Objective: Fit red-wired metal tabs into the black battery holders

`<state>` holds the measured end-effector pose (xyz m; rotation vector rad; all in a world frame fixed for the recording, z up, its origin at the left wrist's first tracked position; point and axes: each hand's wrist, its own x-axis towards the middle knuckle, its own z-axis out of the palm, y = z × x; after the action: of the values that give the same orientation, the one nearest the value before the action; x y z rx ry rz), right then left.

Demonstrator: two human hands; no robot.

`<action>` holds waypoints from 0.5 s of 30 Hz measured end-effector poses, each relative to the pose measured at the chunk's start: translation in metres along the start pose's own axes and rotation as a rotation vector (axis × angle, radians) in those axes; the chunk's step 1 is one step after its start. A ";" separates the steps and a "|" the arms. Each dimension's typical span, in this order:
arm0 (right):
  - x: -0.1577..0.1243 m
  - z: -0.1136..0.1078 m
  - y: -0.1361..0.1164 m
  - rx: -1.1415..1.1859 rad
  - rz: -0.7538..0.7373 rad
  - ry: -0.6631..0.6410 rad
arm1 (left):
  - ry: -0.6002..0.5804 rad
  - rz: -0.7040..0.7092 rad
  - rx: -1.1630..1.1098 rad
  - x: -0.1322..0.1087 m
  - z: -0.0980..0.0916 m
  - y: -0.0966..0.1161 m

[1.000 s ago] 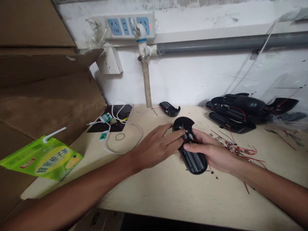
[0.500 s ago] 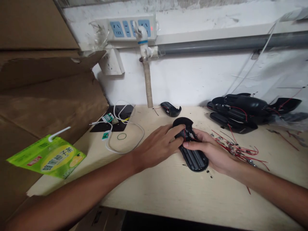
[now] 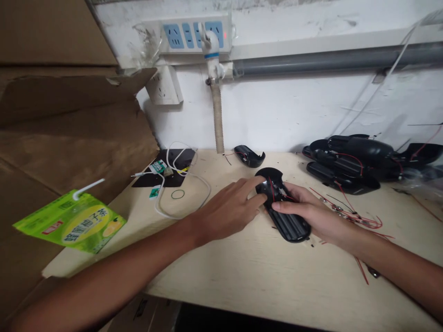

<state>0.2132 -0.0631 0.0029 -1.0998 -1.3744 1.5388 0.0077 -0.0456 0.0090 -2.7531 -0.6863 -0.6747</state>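
Observation:
My right hand [image 3: 313, 210] is closed around a black plastic battery housing [image 3: 292, 226], with the thumb pressed across its middle. The housing is tilted, with its hollow, ribbed inside facing up. A red wire [image 3: 272, 189] curves through its rounded upper part, beside a small coiled spring. My left hand [image 3: 230, 207] grips the housing's upper left rim between finger and thumb. A shiny spot shows by that fingertip, too small to make out. Behind my right wrist lie red wires [image 3: 372, 222] with small metal pieces.
A similar black shell [image 3: 249, 157] lies near the wall, and several more shells [image 3: 363, 157] are heaped at the right. To the left are a white cable [image 3: 209, 186], a dark sheet [image 3: 148, 180], a green drink pouch [image 3: 79, 221] with a straw, and a cardboard box [image 3: 76, 133].
My left fingers have drawn back from inside the housing to its rim, uncovering more of the red wire. The view has shifted slightly, and the housing sits a little farther right.

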 end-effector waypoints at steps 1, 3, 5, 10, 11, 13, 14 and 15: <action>0.000 0.000 0.001 -0.009 -0.005 -0.011 | 0.001 0.006 -0.010 0.000 0.000 0.000; 0.000 0.001 0.001 -0.007 -0.001 -0.015 | 0.016 0.022 -0.029 0.000 0.000 0.000; -0.001 -0.001 -0.001 0.046 0.052 -0.018 | 0.064 0.037 -0.048 0.000 -0.003 0.001; -0.016 -0.016 -0.017 -0.084 0.165 -0.271 | 0.434 0.027 -0.137 -0.003 -0.016 0.001; -0.021 -0.018 -0.022 -0.217 0.142 -0.383 | 0.501 0.003 -0.151 -0.003 -0.018 0.000; -0.031 -0.020 -0.029 -0.497 0.126 -0.660 | 0.558 -0.049 -0.183 -0.002 -0.018 -0.002; -0.035 -0.018 -0.031 -0.588 0.096 -0.794 | 0.547 -0.070 -0.206 -0.002 -0.016 -0.003; -0.039 -0.014 -0.032 -0.627 0.049 -0.918 | 0.522 -0.085 -0.233 -0.002 -0.014 -0.004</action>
<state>0.2393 -0.0915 0.0383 -0.7539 -2.5900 1.7848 -0.0008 -0.0473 0.0203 -2.5672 -0.6340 -1.5015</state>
